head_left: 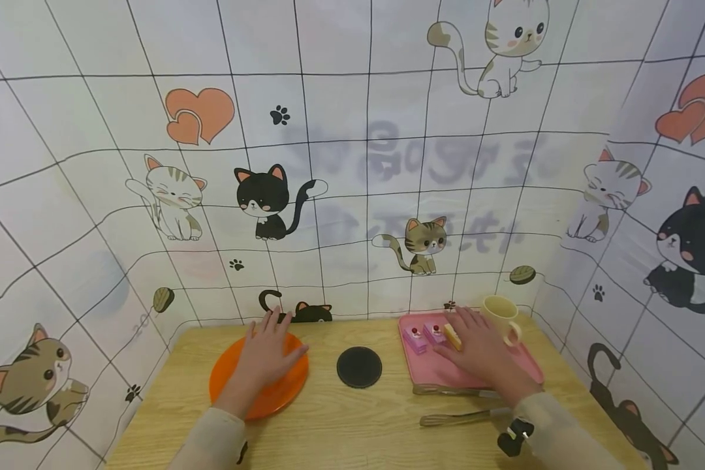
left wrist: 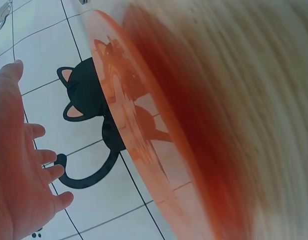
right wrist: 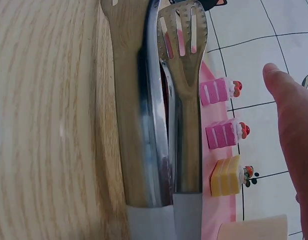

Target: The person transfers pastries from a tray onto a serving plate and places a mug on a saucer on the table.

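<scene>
My left hand is held above an orange plate, fingers spread; the left wrist view shows a gap between the hand and the plate's glossy surface. Over a pink tray hovers my right hand, holding nothing. Two pink cake pieces and one yellow cake piece, all with red toppings, sit in a row on the tray. A cream mug is at the tray's back right, partly behind the right hand. Metal tongs with slotted ends and grey handles lie along the tray's front edge.
A round black coaster lies on the wooden table between plate and tray. Behind and at both sides rise white sheets with grid lines and printed cats. A small black object is on the right wrist.
</scene>
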Tool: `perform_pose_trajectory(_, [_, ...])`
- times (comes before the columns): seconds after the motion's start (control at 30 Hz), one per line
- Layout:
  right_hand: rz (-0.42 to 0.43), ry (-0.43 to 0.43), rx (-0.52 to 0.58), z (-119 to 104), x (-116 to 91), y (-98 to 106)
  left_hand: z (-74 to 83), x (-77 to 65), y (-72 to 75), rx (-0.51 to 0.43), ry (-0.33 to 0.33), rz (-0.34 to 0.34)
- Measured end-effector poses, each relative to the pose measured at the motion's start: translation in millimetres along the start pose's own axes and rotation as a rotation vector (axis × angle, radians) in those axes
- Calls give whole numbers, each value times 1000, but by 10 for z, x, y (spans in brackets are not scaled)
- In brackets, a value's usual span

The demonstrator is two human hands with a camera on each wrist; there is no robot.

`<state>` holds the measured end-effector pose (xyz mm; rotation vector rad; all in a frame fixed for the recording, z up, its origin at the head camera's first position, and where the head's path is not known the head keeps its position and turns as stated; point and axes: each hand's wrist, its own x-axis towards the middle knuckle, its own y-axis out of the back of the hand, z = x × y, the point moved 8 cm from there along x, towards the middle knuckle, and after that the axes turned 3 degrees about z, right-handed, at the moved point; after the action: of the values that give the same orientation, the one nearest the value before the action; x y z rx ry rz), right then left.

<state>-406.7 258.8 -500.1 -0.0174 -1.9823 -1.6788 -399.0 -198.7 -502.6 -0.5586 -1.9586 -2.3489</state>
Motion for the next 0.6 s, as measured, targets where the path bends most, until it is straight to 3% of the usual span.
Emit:
perform_pose_trajectory(0.43, [23,-6,13,121,-243,51,-267,-237,115,-62,-17,79])
perform_pose_trajectory(0.6, [11,-25,113,175,-371,105,-403,-334,137,-84,-45,127])
